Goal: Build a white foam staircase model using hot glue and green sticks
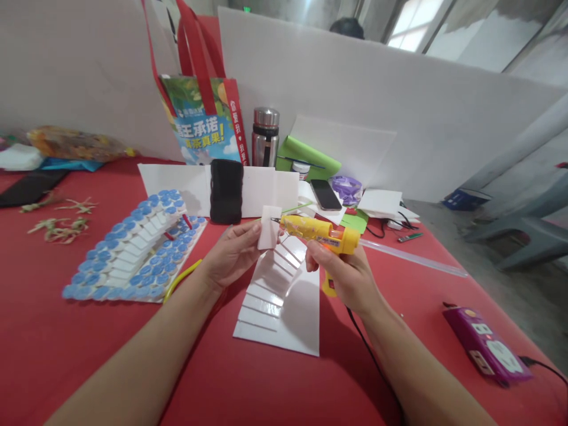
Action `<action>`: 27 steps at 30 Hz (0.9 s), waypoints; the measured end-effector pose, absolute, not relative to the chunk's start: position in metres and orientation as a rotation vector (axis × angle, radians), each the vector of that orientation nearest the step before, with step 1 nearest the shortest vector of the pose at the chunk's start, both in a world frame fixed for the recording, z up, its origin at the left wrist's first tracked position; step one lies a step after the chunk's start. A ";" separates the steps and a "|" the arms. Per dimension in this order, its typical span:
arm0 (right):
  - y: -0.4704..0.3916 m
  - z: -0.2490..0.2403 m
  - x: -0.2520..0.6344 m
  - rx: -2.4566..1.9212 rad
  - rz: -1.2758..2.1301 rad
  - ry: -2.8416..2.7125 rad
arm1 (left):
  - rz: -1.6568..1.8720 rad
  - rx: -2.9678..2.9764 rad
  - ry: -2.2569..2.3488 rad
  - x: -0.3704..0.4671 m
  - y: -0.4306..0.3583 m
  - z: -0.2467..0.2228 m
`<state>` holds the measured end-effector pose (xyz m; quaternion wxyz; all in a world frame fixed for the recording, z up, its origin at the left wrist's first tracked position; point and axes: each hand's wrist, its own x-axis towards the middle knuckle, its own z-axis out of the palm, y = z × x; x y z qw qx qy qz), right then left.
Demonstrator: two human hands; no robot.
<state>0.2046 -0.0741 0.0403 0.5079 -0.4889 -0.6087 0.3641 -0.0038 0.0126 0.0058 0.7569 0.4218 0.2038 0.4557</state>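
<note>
Between the fingers of my left hand [233, 251] a small white foam board strip [268, 229] is held upright. My right hand [344, 272] is wrapped round the handle of a yellow hot glue gun [310, 228], its nozzle at the strip's right side; whether it touches I cannot tell. A long clear glue stick [412, 258] sticks out of the gun's back. Below both hands lies a white board [297, 322] bearing a curved row of thin white strips like steps. To the left rests a similar stepped piece [133, 251] covered with blue-and-white round pieces.
A purple power strip [486, 346] lies at the right, the gun's black cord near my right forearm. A black case [226, 191], a steel flask [265, 137], a phone [326, 194] and a printed bag [204, 121] stand or lie at the back. Yellow-handled scissors [181, 279] lie by my left forearm.
</note>
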 end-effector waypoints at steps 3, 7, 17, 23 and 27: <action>-0.074 0.040 0.204 -1.181 0.894 -1.469 | 0.994 0.899 0.441 -0.004 0.013 0.006; -0.075 0.039 0.204 -1.168 0.903 -1.487 | 1.000 0.879 0.437 -0.005 0.014 0.005; -0.075 0.037 0.203 -1.178 0.935 -1.497 | 1.022 0.875 0.402 -0.004 0.015 0.007; -0.077 0.037 0.202 -1.178 0.959 -1.502 | 1.049 0.853 0.435 -0.006 0.017 0.004; -0.076 0.036 0.202 -1.175 0.958 -1.498 | 1.070 0.840 0.431 -0.008 0.018 0.005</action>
